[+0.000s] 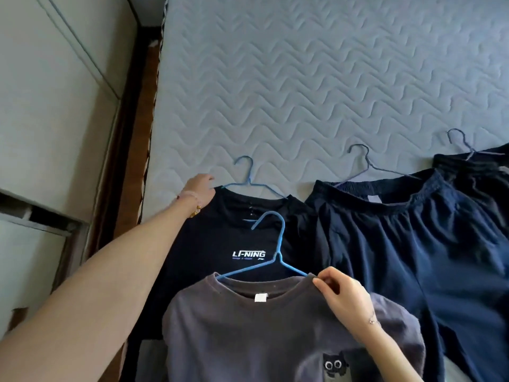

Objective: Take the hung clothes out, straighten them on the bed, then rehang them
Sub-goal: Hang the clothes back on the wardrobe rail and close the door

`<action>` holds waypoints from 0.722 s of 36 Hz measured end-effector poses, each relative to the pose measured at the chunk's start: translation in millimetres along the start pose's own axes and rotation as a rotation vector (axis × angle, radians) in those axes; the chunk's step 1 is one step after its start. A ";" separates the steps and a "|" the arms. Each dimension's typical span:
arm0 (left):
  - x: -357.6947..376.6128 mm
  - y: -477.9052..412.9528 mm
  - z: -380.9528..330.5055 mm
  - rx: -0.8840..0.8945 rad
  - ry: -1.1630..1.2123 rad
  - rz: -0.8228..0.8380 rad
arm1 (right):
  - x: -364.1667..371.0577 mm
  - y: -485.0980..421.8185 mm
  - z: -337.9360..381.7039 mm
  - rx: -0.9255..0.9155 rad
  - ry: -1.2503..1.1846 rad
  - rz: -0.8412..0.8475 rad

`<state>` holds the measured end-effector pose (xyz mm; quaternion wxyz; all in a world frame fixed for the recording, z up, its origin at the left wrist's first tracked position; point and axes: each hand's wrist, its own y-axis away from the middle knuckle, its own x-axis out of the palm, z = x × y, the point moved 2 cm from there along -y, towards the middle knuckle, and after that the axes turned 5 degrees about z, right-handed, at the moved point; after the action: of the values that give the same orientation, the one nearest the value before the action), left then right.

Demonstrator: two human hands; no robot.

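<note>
Left hand (199,186) at far-left shoulder of black T-shirt (220,244), which lies flat on bed (303,78). Fingers hidden, so cannot tell grip. Tug there could slip shoulder off far hanger (249,180).

Grey T-shirt (248,326) near, overlapping black one. Right hand (341,293) pinches its collar beside near hanger (275,257). Lifting grey could drag and re-wrinkle black.

Navy shorts (399,238) just right: hooks might snag.

Pale cabinet panels (55,106) at left; dark brown strip (129,150) alongside
</note>
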<state>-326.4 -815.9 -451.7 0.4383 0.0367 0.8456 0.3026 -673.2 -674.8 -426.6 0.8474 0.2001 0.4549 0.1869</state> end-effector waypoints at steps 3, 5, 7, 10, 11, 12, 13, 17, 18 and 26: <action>19.9 -29.9 2.7 0.010 -0.155 0.052 | 16.0 -10.5 -14.9 0.029 -0.020 -0.007; 30.4 -41.1 9.4 0.006 -0.231 0.076 | 24.8 -11.7 -20.8 0.053 -0.035 -0.003; 37.4 -47.1 15.3 0.010 -0.290 0.052 | 30.2 -11.5 -24.7 0.077 -0.048 -0.002; 40.0 -47.9 18.6 0.009 -0.299 -0.040 | 32.8 -9.0 -27.9 0.098 -0.074 -0.007; 40.1 -47.1 19.3 -0.004 -0.281 -0.046 | 32.8 -7.9 -28.4 0.100 -0.078 -0.009; 40.1 -46.2 19.9 -0.020 -0.258 -0.035 | 32.1 -6.6 -28.7 0.101 -0.083 -0.010; 39.4 -43.7 20.1 -0.033 -0.232 -0.021 | 31.0 -5.0 -28.6 0.101 -0.094 -0.012; 28.6 -24.6 21.2 -0.020 -0.105 -0.036 | 24.9 3.6 -23.7 0.094 -0.129 0.000; 23.4 -17.6 22.3 -0.019 -0.101 -0.044 | 23.5 6.2 -23.0 0.095 -0.133 0.009; -37.5 83.3 56.5 -0.061 -0.053 -0.089 | 4.1 37.6 -9.5 0.061 -0.181 0.106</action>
<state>-277.2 -733.3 -404.0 0.4743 -0.0061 0.8249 0.3074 -684.2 -639.1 -415.1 0.8674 0.2656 0.3708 0.1987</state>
